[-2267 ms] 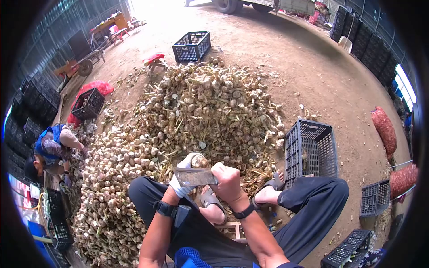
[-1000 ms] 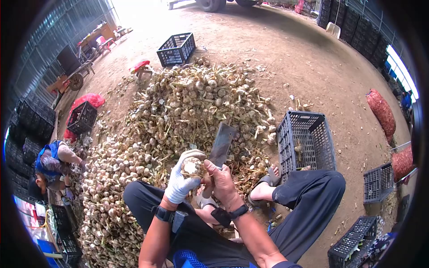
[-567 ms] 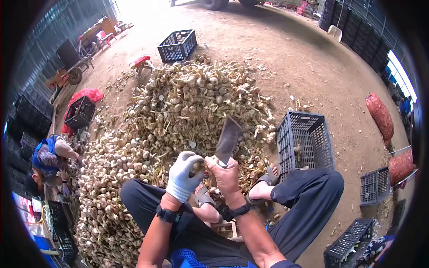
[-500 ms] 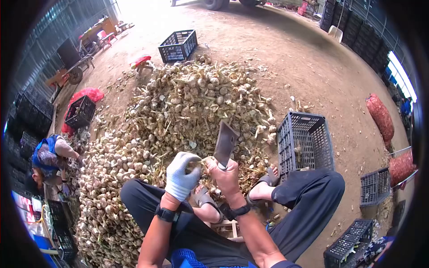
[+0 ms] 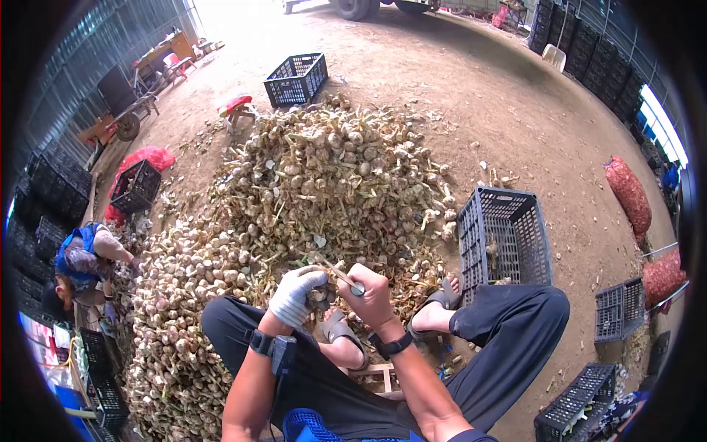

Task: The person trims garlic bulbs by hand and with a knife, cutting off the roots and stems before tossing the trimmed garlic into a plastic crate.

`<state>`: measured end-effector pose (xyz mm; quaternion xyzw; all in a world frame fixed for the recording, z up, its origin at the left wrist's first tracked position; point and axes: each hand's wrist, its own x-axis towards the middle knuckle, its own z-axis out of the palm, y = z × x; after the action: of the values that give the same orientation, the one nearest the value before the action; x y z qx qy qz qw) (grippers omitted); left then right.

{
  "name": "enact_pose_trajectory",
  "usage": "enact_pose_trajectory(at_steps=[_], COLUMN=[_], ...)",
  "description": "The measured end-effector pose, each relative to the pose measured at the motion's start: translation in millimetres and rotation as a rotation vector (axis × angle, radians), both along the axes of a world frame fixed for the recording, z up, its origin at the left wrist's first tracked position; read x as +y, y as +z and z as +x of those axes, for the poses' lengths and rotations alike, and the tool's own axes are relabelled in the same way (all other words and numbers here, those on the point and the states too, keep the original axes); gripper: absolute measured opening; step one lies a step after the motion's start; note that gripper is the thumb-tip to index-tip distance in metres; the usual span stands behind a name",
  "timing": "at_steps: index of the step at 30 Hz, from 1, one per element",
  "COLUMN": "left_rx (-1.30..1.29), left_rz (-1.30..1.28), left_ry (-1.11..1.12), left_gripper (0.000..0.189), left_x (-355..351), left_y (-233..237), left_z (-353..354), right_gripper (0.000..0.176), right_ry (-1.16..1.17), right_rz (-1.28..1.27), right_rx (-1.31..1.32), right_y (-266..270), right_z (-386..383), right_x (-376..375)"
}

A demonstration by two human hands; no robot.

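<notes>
In a white glove, my left hand (image 5: 293, 298) is closed around a garlic bulb (image 5: 321, 297), which the fingers partly cover. My bare right hand (image 5: 370, 296) grips a cleaver (image 5: 337, 272) by its handle. The blade is seen nearly edge-on and points up and left, just above the garlic bulb. Both hands are close together over my feet. Beyond them rises a heap of garlic with long stalks (image 5: 331, 166). To the left spreads a pile of trimmed-looking garlic bulbs (image 5: 180, 295).
A black plastic crate (image 5: 504, 243) stands right of the heap, another crate (image 5: 296, 79) behind it. A co-worker (image 5: 85, 258) bends over the pile at far left. A red-topped stool (image 5: 237, 107) is at the back. Filled red net sacks (image 5: 628, 197) lie at right.
The cleaver has turned from blade upright and broad side showing to nearly edge-on, tilted left toward the garlic bulb. My left hand has lowered slightly and rotated, showing the bulb more.
</notes>
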<state>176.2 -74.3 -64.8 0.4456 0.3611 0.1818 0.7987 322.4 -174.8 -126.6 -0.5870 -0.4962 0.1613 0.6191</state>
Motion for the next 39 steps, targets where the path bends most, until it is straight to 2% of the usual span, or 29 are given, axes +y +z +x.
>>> enact_pose_trajectory(at_steps=[1,3,6,7,8,10,12,14,16,18,19,20,21,22,23,24,25,27,28,29,30,31,32,34,36,38,39], left_rx=[-0.001,0.099,-0.053,-0.050,-0.014,0.025,-0.009,0.016,-0.114,-0.274,-0.258,-0.624,-1.253,-1.152,-1.377,-1.438,-1.383,-1.061,-0.879,-0.844,-0.798,-0.384,-0.025,0.357,0.640,0.467,0.474], left_rz=[0.001,0.232,0.178,0.270,0.588,0.275,-0.045,-0.044,-0.040,-0.152,-0.060,-0.144,-0.644,-0.300,-0.159,-0.209,-0.262,-0.132,-0.092,-0.049,0.021,-0.095,-0.268,-0.109,-0.088,0.006,0.117], left_ry=[-0.001,-0.062,-0.018,-0.068,-0.045,-0.074,0.000,0.059,0.022,0.160,0.339,0.346,0.129,0.215,0.444,0.512,0.719,0.937,1.006,0.788,0.570,0.616,0.594,0.621,0.303,0.228,0.147], left_gripper=[0.023,0.019,0.016,0.016,0.018,0.018,0.024,0.023,0.029,0.041,0.029,0.027,0.033,0.038,0.045,0.053,0.061,0.056,0.054,0.050,0.046,0.044,0.041,0.046,0.052,0.055,0.055], left_x=[0,3,7,13,10,10,4,-1,11,34,43,58,105,113,115,116,136,135,143,172,176,162,123,108,91,91,94], left_y=[-2,-10,-22,-33,-43,-29,-17,-1,3,13,18,24,2,30,46,51,26,-4,-43,-130,-160,-183,-152,-187,-188,-252,-264], left_z=[0,0,-5,-12,-14,-6,-6,-5,-17,-34,-53,-75,-124,-156,-177,-208,-274,-308,-329,-367,-345,-334,-263,-175,-126,-112,-99], right_gripper=[0.023,0.021,0.017,0.014,0.019,0.024,0.028,0.032,0.031,0.030,0.030,0.031,0.032,0.030,0.030,0.029,0.030,0.031,0.031,0.030,0.030,0.029,0.029,0.028,0.028,0.027,0.026], right_ry=[0.003,0.008,-0.055,-0.056,-0.094,-0.100,-0.181,-0.196,-0.234,-0.244,-0.288,-0.332,-0.365,-0.403,-0.448,-0.495,-0.522,-0.586,-0.605,-0.604,-0.597,-0.589,-0.583,-0.584,-0.613,-0.619,-0.614], right_rz=[-0.011,-0.058,-0.124,-0.192,-0.329,-0.630,-0.641,-0.712,-0.837,-0.872,-0.881,-0.889,-0.883,-0.895,-0.890,-0.884,-0.857,-0.907,-0.889,-0.879,-0.894,-0.872,-0.850,-0.822,-0.848,-0.825,-0.837], right_rx=[-0.026,-0.057,-0.018,-0.025,-0.014,0.003,0.069,0.063,0.046,0.101,0.098,0.095,0.081,0.026,0.057,0.090,0.138,0.158,0.167,0.146,0.142,0.142,0.144,0.227,0.235,0.252,0.286], right_y=[-1,0,-35,-68,-80,-134,-157,-166,-165,-163,-170,-179,-186,-196,-206,-213,-210,-211,-210,-210,-215,-221,-227,-228,-248,-251,-251], right_z=[0,1,-5,-7,-15,-31,-41,-36,-26,-14,-9,-5,0,7,12,16,20,26,26,26,26,25,23,18,11,7,6], right_x=[0,-1,2,2,-5,-15,-24,-25,-26,-34,-37,-38,-41,-41,-42,-43,-45,-41,-40,-38,-37,-37,-37,-39,-45,-47,-49])
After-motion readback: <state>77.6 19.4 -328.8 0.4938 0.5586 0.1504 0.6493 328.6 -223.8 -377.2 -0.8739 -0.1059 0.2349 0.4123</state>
